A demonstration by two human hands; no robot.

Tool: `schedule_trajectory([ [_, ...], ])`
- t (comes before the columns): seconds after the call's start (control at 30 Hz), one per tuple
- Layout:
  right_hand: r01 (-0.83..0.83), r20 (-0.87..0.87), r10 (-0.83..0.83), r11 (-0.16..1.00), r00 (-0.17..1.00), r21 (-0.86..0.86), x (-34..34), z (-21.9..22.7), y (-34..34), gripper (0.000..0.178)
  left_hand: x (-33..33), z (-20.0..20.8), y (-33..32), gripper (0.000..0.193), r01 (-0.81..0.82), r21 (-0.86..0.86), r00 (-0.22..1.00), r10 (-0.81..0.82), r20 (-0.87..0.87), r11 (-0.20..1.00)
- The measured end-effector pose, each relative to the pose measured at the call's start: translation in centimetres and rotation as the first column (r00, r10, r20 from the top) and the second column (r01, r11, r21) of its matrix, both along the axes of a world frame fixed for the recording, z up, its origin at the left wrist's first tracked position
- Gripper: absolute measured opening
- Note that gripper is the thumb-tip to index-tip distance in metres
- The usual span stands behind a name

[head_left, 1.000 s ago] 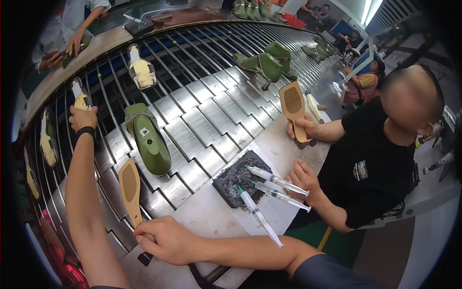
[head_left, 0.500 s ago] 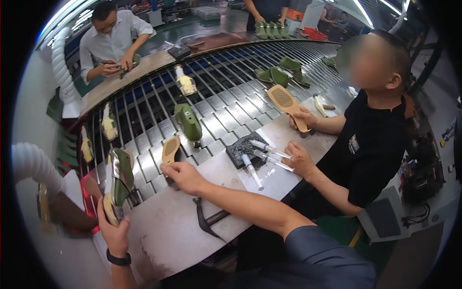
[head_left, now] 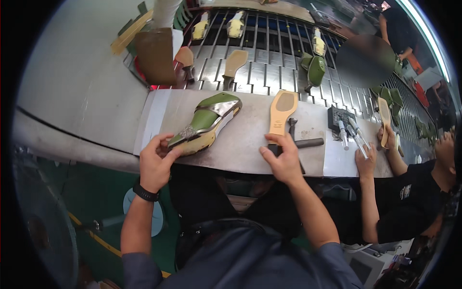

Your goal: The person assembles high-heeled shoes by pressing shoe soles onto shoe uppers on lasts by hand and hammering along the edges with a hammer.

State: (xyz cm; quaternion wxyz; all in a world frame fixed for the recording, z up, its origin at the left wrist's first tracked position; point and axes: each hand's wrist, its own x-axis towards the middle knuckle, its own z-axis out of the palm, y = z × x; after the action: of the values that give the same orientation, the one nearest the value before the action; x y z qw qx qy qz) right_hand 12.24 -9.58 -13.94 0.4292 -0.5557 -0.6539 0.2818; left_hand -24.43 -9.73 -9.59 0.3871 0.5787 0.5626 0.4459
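My left hand (head_left: 156, 161), a dark band at its wrist, grips one end of a green shoe upper (head_left: 207, 118) on a last. The upper has a metallic strap and a glittery patch by my fingers, and its pale yellowish underside partly shows. It is at the worktable (head_left: 250, 130), tilted with its far end pointing away to the right. My right hand (head_left: 284, 159) is closed on the near end of a tan shoe sole (head_left: 281, 113), which has a darker oval patch. A dark part, seemingly its heel, shows by the fingers. A hammer (head_left: 308, 143) lies just right of this hand.
Beyond the table runs a slatted metal conveyor (head_left: 260, 72) carrying another tan sole (head_left: 236, 62), a green shoe (head_left: 315, 72) and several lasted uppers. At right, a co-worker holds a sole (head_left: 383, 115) beside syringes (head_left: 353, 132) and a dark block. A brown board (head_left: 155, 58) stands at far left.
My view has swung left and down. Both hands have come back from the conveyor to the table, the left with the green shoe upper, the right with the tan sole.
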Motion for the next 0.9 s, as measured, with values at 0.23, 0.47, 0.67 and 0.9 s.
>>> schedule_trajectory([
  [0.23, 0.118, 0.326, -0.196, 0.963, 0.925, 0.244, 1.7, 0.6, -2.8, 0.039, 5.2, 5.5, 6.1, 0.037, -0.145, 0.446, 0.946, -0.009, 0.325, 0.883],
  [0.47, 0.085, 0.293, -0.130, 0.983, 0.947, 0.160, 0.7, 1.1, -1.4, 0.015, 7.6, 9.3, 9.0, 0.037, 0.044, 0.174, 0.746, -0.148, 0.650, 0.984],
  [0.67, 0.031, -0.428, -0.112, 0.981, 0.897, -0.192, -2.8, 2.3, 0.4, 0.021, 8.0, 8.8, 10.0, 0.042, 0.317, -0.025, 0.697, -0.215, 0.684, 0.948],
  [0.9, 0.113, -0.413, -0.161, 0.984, 0.896, -0.137, -4.4, -0.3, 1.0, 0.033, 7.4, 8.1, 10.1, 0.055, 0.410, 0.106, 0.489, -0.316, 0.813, 0.906],
])
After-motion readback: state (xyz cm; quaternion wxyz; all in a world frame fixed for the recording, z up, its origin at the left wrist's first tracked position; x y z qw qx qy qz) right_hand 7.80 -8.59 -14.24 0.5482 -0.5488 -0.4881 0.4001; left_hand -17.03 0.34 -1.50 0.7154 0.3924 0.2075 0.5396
